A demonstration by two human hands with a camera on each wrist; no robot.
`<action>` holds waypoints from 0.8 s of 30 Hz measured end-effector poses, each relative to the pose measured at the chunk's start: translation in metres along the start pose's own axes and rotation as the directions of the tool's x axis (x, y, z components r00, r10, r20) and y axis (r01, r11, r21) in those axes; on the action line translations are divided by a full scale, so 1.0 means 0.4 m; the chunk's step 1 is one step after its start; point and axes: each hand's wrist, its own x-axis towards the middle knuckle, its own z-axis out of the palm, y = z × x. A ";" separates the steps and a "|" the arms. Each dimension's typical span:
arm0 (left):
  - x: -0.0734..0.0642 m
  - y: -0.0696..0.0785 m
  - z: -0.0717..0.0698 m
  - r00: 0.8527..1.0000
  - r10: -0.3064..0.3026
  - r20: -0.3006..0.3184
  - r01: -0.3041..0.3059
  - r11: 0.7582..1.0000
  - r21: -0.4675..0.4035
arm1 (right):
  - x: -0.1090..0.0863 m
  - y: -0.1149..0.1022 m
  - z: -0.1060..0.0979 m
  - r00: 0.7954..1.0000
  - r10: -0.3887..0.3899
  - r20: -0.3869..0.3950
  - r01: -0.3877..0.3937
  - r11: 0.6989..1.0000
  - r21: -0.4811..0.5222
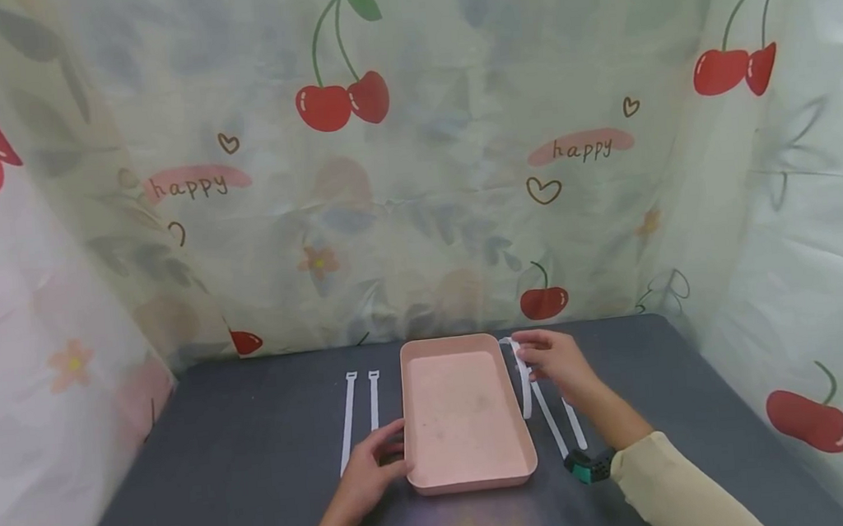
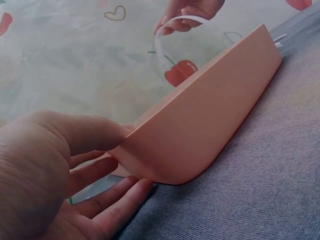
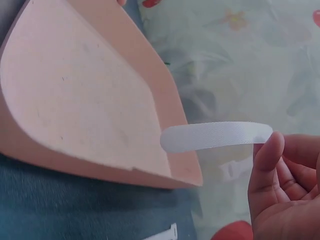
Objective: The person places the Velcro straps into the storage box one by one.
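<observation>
A shallow pink tray (image 1: 467,416) lies on the dark table. My left hand (image 1: 364,475) rests against its left side, fingertips and thumb touching the outer wall near the front corner. Beyond the tray's right edge, my right hand (image 1: 559,365) pinches one end of a white hook-and-loop cable strap (image 3: 215,136) between thumb and fingers. The strap bends in a loose arc, its rounded free end hanging down in the head view. Two more white straps, a longer one (image 1: 548,418) and another (image 1: 575,424), lie under and beside the right forearm, partly hidden.
Left of the tray lie two white straps with slotted heads, an outer strap (image 1: 348,421) and an inner strap (image 1: 374,400). A cherry-print curtain (image 1: 425,213) encloses the table (image 1: 258,457) at the back and sides. A dark watch-like band (image 1: 589,466) circles the right wrist.
</observation>
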 end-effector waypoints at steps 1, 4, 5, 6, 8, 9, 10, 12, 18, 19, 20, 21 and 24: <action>0.000 -0.001 0.000 1.000 -0.001 -0.001 0.001 1.000 0.005 | 0.002 0.000 0.007 1.000 0.002 0.004 -0.002 1.000 0.007; 0.000 0.004 0.001 1.000 -0.007 -0.005 0.007 1.000 0.023 | 0.007 0.000 0.026 1.000 0.008 0.014 -0.008 1.000 0.013; -0.001 0.009 0.001 1.000 -0.009 -0.006 0.009 1.000 0.030 | 0.008 -0.001 0.032 1.000 0.008 0.016 -0.009 1.000 0.014; -0.003 0.017 0.002 1.000 -0.009 -0.005 0.009 0.999 0.036 | 0.009 -0.002 0.038 1.000 0.010 0.016 -0.010 1.000 0.018; -0.009 0.039 0.003 1.000 -0.005 -0.003 0.005 0.999 0.041 | 0.011 -0.002 0.048 1.000 0.012 0.010 -0.012 1.000 0.019; -0.013 0.052 0.004 1.000 -0.004 0.000 0.004 0.999 0.042 | 0.013 -0.001 0.053 1.000 0.014 0.009 -0.014 1.000 0.028; -0.018 0.066 0.004 1.000 -0.005 0.003 0.004 0.999 0.041 | 0.015 0.001 0.058 1.000 0.017 0.010 -0.017 0.999 0.039; -0.026 0.091 0.005 1.000 -0.003 0.009 0.002 0.999 0.046 | 0.018 0.005 0.068 0.999 0.029 0.017 -0.030 0.997 0.067; -0.022 0.077 0.005 1.000 -0.005 0.010 0.004 0.999 0.053 | 0.028 0.017 0.113 0.997 0.058 0.045 -0.064 0.990 0.129; -0.018 0.065 0.005 1.000 -0.004 0.008 0.004 0.999 0.050 | 0.030 0.020 0.122 0.997 0.063 0.051 -0.069 0.989 0.131; -0.014 0.052 0.005 1.000 -0.004 0.006 0.003 0.999 0.051 | 0.032 0.023 0.130 0.996 0.070 0.055 -0.077 0.988 0.136; -0.010 0.040 0.005 1.000 -0.004 0.004 0.004 0.999 0.051 | 0.034 0.028 0.139 0.995 0.081 0.061 -0.088 0.986 0.139; -0.002 0.013 0.005 1.000 -0.005 -0.002 0.005 0.999 0.053 | 0.038 0.039 0.162 0.991 0.103 0.082 -0.111 0.988 0.109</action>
